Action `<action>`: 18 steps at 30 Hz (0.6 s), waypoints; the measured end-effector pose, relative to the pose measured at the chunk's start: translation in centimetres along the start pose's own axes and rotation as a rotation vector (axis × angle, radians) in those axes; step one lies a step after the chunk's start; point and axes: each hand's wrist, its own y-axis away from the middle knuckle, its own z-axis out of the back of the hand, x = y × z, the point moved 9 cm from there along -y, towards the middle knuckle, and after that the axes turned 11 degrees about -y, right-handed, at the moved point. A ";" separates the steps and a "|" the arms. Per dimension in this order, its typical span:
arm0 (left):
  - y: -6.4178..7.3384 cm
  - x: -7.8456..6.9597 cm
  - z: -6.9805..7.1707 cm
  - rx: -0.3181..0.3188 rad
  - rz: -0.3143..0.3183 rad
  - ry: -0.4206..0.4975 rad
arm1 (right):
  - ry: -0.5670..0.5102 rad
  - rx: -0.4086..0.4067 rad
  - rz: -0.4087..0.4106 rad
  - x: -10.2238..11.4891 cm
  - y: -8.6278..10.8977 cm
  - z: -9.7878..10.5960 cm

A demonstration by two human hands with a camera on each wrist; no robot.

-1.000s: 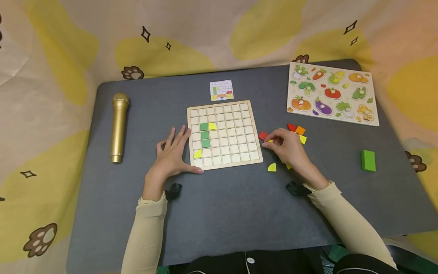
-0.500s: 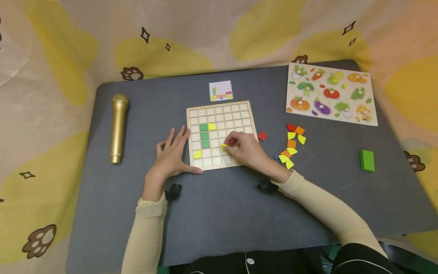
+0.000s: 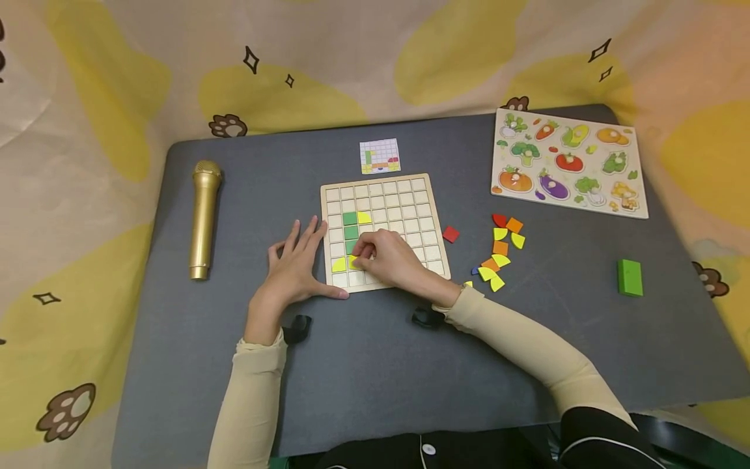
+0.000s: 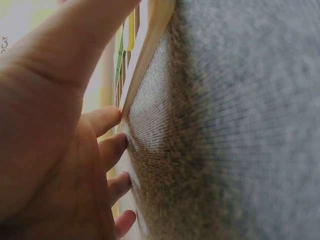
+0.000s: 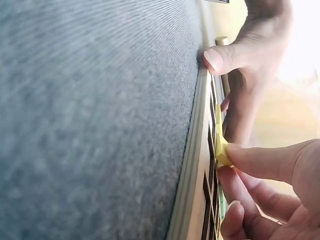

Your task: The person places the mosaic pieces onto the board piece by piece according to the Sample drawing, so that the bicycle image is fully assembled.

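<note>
A wooden grid board [image 3: 433, 215] lies on the grey table, with several green squares [image 3: 350, 232] and yellow quarter-circle tiles in its cells. My left hand [image 3: 291, 264] is spread at the board's left side, fingertips at the left edge and thumb at the lower left corner. Over the lower left cells, my right hand [image 3: 389, 259] pinches a yellow tile [image 5: 222, 150] between thumb and finger, just below the green column and beside another yellow tile [image 3: 338, 264]. The pinched tile looks slightly tilted in the right wrist view; its full shape is partly hidden by my fingers.
Loose yellow, orange, red and blue tiles [image 3: 500, 248] lie right of the board, a red square [image 3: 450, 234] closest. A small pattern card [image 3: 379, 156] sits behind it. Around stand a gold microphone [image 3: 204, 221], a vegetable puzzle [image 3: 569, 163] and a green block [image 3: 630, 278].
My right hand has picked up a yellow tile from the loose pile and carried it left across the board to the lower left cells. The left hand has stayed still.
</note>
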 end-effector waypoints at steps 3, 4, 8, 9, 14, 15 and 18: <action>0.0 0.0 0.0 -0.001 0.002 -0.006 | 0.038 0.003 0.008 0.2 -0.1 -0.3; 0.0 0.0 0.0 -0.001 0.003 -0.008 | 0.054 0.002 0.009 0.2 -0.2 -0.3; -0.1 0.0 0.0 -0.002 0.000 -0.012 | 0.094 -0.006 0.010 0.5 -0.2 -0.4; -0.1 0.0 0.0 -0.001 -0.001 -0.012 | 0.092 -0.007 0.008 0.5 -0.2 -0.4; -0.1 0.0 -0.1 0.004 0.004 -0.013 | 0.070 -0.016 -0.004 0.3 0.3 0.1; -0.1 0.0 -0.1 0.004 0.005 -0.012 | 0.065 -0.021 -0.010 0.2 0.4 0.4; -0.1 0.0 0.0 0.004 0.006 -0.007 | 0.068 -0.044 -0.024 -0.2 1.2 1.5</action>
